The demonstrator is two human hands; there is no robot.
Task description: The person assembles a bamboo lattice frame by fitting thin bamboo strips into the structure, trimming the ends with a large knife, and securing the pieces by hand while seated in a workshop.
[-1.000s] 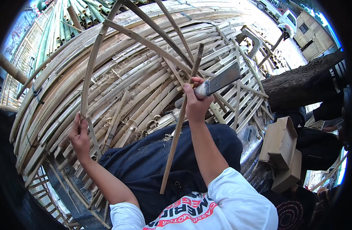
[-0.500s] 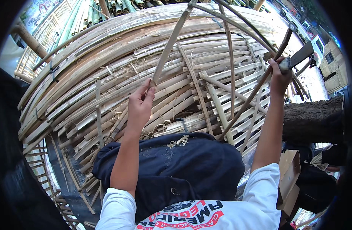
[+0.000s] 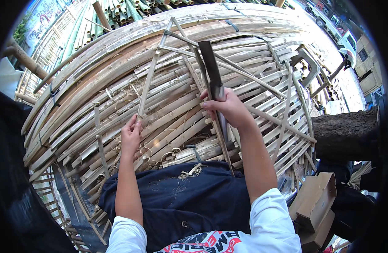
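My left hand point(image 3: 131, 134) is closed, thumb and fingers pinching the lower end of a pale bamboo strip point(image 3: 147, 87). The strip slants up and away over the pile, where its far end meets or crosses other thin strips. Right of it, my right hand point(image 3: 228, 109) is wrapped round a knife with a broad dark blade point(image 3: 210, 65) pointing up and away. Motion blurs the knife's lower part. A dark thin strip runs close beside the blade; whether my right fingers hold it too, I cannot tell. Dark blue cloth point(image 3: 177, 189) with pale shavings covers my lap.
Stacked split bamboo slats point(image 3: 118, 88) fill the area ahead, with curled shavings on them. Green bamboo poles point(image 3: 130, 14) lie behind. On the right are a thick log point(image 3: 346, 133) and a cardboard box point(image 3: 314, 198). A white vehicle point(image 3: 348, 46) stands farther off.
My right hand has swung left and down with the knife, from far right to mid-view; the blade now points up. My left hand has moved slightly left and down with the strip.
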